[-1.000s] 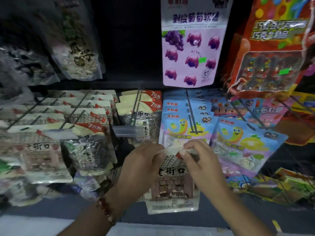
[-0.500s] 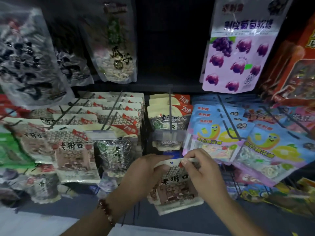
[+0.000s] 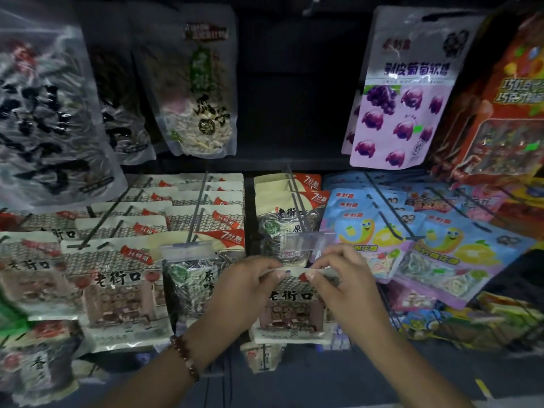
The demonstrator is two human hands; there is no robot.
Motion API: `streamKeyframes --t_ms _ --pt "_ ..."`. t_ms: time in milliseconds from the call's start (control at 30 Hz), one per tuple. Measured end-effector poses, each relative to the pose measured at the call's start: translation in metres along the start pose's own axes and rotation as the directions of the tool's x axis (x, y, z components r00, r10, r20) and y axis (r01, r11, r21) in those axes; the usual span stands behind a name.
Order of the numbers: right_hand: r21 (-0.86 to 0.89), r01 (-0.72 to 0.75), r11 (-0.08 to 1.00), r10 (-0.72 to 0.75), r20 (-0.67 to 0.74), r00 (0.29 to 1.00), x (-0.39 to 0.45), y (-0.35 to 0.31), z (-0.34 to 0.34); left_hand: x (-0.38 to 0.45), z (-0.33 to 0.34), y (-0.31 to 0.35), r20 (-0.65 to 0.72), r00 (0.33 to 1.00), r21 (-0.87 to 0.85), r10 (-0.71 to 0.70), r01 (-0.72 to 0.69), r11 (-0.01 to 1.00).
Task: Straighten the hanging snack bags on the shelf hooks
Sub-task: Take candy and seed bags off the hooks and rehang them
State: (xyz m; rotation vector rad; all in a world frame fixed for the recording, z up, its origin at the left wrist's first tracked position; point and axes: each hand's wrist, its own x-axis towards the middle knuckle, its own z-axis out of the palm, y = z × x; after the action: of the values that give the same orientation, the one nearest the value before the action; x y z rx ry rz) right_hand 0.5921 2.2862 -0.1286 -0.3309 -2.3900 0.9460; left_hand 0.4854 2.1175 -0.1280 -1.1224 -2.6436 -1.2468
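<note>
Low in the centre of the frame, both hands hold one snack bag (image 3: 290, 312) by its top edge: the left hand (image 3: 238, 293) pinches the left end of the header and the right hand (image 3: 346, 290) pinches the right end, fingers (image 3: 316, 276) curled over the strip. The bag hangs upright between them, in front of the display and just below a hook (image 3: 297, 204) that carries beige bags of seeds (image 3: 287, 222) and ends in a clear price tag (image 3: 306, 240). A bead bracelet (image 3: 185, 357) circles the left wrist. At centre left, rows of similar beige bags (image 3: 123, 287) hang on several hooks, one of them also with a clear tag (image 3: 188, 250). To the right of centre, blue candy bags (image 3: 459, 245) lie fanned and tilted. Across the upper part of the frame hang larger packs: clear bags with dark lettering (image 3: 44, 113) at upper left, a green-labelled seed bag (image 3: 200, 92) beside them, a lilac grape candy bag (image 3: 403, 92) at upper right, and an orange pack (image 3: 506, 107) at the right edge.
</note>
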Motion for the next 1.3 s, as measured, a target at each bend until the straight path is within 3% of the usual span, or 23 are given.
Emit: streamKeyframes --t_ms 167,300,467,700,900,1200,1300 --pt "-0.018 -0.041 0.999 0.039 -0.087 0.995 0.002 -0.014 0.001 0.005 -0.002 -0.004 -0.033 0.999 -0.024 0.011 -0.012 1.0" --pt "0.225 -0.217 0.95 0.246 -0.107 0.963 0.006 -0.023 0.001 0.003 -0.003 -0.01 -0.048 0.999 -0.033 0.003 -0.005 0.999" --pt "0.468 -0.395 0.79 0.446 0.001 0.895 0.019 -0.024 -0.004 0.0 0.0 -0.02 -0.025 1.0 -0.033 0.006 -0.007 0.999" --pt "0.621 -0.411 0.667 0.482 0.061 0.874 0.019 -0.027 -0.015 0.01 0.002 -0.017 -0.016 1.0 0.009 0.016 -0.015 1.0" --pt "0.784 -0.325 0.529 0.45 0.065 0.891 0.026 -0.029 -0.035 0.032 0.008 -0.005 -0.048 0.998 -0.016 0.047 -0.048 0.999" --pt "0.64 -0.265 0.721 0.401 -0.074 0.913 0.028 -0.007 -0.031 0.064 0.017 0.005 -0.023 0.997 -0.025 0.077 -0.078 0.997" --pt "0.465 -0.306 0.831 0.362 -0.033 0.932 0.032 0.004 -0.023 0.068 0.02 0.004 -0.012 0.997 -0.008 0.081 -0.082 0.997"
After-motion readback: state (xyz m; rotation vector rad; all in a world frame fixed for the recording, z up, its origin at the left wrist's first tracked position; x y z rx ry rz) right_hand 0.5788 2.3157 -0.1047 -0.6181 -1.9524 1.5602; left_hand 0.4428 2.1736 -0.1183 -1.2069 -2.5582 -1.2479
